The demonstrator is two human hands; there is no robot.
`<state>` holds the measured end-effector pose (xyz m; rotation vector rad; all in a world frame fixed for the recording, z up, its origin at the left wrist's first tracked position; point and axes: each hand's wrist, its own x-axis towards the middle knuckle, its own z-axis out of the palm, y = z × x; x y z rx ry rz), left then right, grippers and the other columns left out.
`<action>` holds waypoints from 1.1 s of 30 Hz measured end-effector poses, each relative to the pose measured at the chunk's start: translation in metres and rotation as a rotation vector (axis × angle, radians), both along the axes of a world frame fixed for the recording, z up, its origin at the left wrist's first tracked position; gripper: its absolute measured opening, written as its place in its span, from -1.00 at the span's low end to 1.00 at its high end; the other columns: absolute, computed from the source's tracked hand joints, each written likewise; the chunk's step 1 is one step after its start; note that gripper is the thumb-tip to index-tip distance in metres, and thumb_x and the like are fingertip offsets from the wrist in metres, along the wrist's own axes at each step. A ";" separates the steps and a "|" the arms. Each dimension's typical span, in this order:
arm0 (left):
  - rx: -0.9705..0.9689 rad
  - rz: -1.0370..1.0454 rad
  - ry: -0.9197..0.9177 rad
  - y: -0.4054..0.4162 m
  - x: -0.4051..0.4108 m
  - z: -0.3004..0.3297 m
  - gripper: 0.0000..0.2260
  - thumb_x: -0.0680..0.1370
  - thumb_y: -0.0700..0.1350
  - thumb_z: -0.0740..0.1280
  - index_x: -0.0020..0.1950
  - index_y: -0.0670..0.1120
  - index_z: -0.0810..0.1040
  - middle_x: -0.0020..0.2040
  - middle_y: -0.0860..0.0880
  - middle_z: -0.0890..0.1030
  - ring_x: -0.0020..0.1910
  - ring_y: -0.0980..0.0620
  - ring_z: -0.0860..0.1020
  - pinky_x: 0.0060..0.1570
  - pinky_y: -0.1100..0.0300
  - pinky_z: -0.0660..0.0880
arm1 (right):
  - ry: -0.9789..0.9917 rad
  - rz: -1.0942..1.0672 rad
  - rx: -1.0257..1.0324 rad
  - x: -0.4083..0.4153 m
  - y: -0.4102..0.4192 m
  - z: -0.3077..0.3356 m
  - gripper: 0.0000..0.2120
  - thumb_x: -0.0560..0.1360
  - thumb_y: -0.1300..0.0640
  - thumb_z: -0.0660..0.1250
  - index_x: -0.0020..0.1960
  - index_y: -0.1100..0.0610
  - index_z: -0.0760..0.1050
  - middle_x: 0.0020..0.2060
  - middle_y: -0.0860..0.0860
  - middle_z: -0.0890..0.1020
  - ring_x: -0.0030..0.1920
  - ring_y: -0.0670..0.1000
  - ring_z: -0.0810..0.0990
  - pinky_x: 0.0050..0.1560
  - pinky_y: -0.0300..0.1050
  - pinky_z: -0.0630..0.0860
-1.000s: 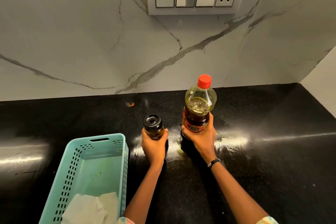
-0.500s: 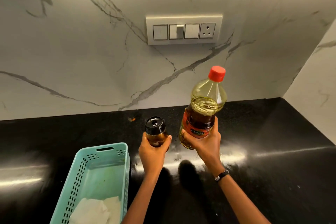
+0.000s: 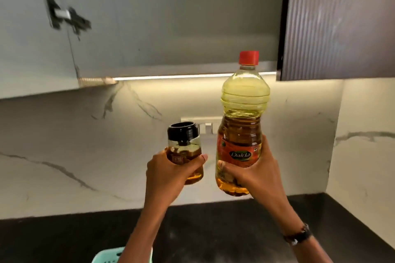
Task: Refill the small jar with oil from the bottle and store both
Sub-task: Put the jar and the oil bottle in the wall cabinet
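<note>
My left hand (image 3: 171,172) grips the small clear jar (image 3: 184,145), which has a black lid and amber oil inside. My right hand (image 3: 253,174) holds the oil bottle (image 3: 243,111) around its red label; the bottle has a red cap and yellow oil. Both are upright, side by side, raised well above the black counter (image 3: 213,230). They sit below the open wall cabinet (image 3: 171,28), whose grey inside is visible.
The cabinet's door (image 3: 36,34) stands open at the left with a hinge on it. A ribbed dark cabinet front (image 3: 339,21) is at the upper right. A lit strip runs under the cabinet. A teal basket's edge (image 3: 106,256) shows at the bottom.
Both hands have lifted the jar and the bottle off the counter and upward. My view has tilted up, bringing the open wall cabinet into sight.
</note>
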<state>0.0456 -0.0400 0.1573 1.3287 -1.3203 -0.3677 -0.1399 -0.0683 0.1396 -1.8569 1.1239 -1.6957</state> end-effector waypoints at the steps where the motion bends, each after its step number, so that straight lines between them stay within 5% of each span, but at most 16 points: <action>1: -0.018 -0.012 -0.003 0.004 0.001 0.018 -0.69 0.30 0.11 0.52 -0.06 0.10 0.52 -0.24 0.19 0.58 -0.24 0.28 0.55 -0.26 0.43 0.39 | 0.009 0.004 -0.021 0.001 0.003 0.014 -0.24 0.18 -0.05 0.59 0.25 -0.14 0.26 -0.02 -0.31 0.52 -0.06 -0.34 0.56 -0.13 -0.44 0.44; 8: -0.163 -0.007 0.004 0.008 0.015 0.136 -0.70 0.27 0.15 0.53 -0.10 0.05 0.61 -0.20 0.09 0.66 -0.18 0.14 0.61 -0.21 0.28 0.47 | 0.069 -0.007 -0.161 0.013 0.004 0.120 -0.21 0.21 -0.05 0.58 0.32 -0.05 0.26 0.09 -0.12 0.55 0.05 -0.05 0.56 0.12 -0.10 0.50; 12: -0.203 -0.028 -0.012 0.002 0.023 0.190 -0.77 0.31 0.10 0.53 -0.21 0.10 0.52 -0.23 0.10 0.62 -0.21 0.13 0.60 -0.14 0.20 0.53 | 0.037 0.024 -0.205 0.023 -0.002 0.179 -0.27 0.19 -0.04 0.57 0.25 -0.06 0.29 0.04 -0.09 0.58 0.01 -0.03 0.59 0.09 0.01 0.55; 17: -0.231 -0.004 -0.019 -0.020 0.036 0.233 -0.63 0.33 0.11 0.52 0.00 -0.01 0.51 -0.13 -0.02 0.62 -0.14 0.02 0.59 -0.07 0.10 0.58 | 0.004 0.039 -0.240 0.041 -0.024 0.231 -0.22 0.09 -0.20 0.52 0.23 -0.03 0.35 0.01 -0.08 0.61 -0.01 -0.04 0.61 0.09 0.05 0.56; 22: -0.226 0.065 -0.035 -0.052 0.048 0.245 -0.49 0.31 0.14 0.52 0.11 -0.10 0.52 -0.07 -0.07 0.61 -0.13 -0.02 0.59 -0.24 0.19 0.55 | 0.013 -0.019 -0.248 0.062 -0.049 0.256 -0.27 0.23 -0.08 0.56 0.28 0.02 0.29 0.05 -0.05 0.56 0.02 -0.01 0.56 0.07 -0.07 0.53; 33: -0.223 0.209 -0.071 -0.112 0.062 0.223 -0.46 0.34 0.16 0.50 0.18 -0.13 0.52 0.05 -0.13 0.64 -0.01 -0.08 0.61 -0.06 0.12 0.52 | 0.070 -0.060 -0.105 0.091 -0.114 0.258 -0.24 0.25 -0.10 0.55 0.32 0.08 0.28 0.12 0.02 0.54 0.06 0.01 0.53 0.10 -0.04 0.53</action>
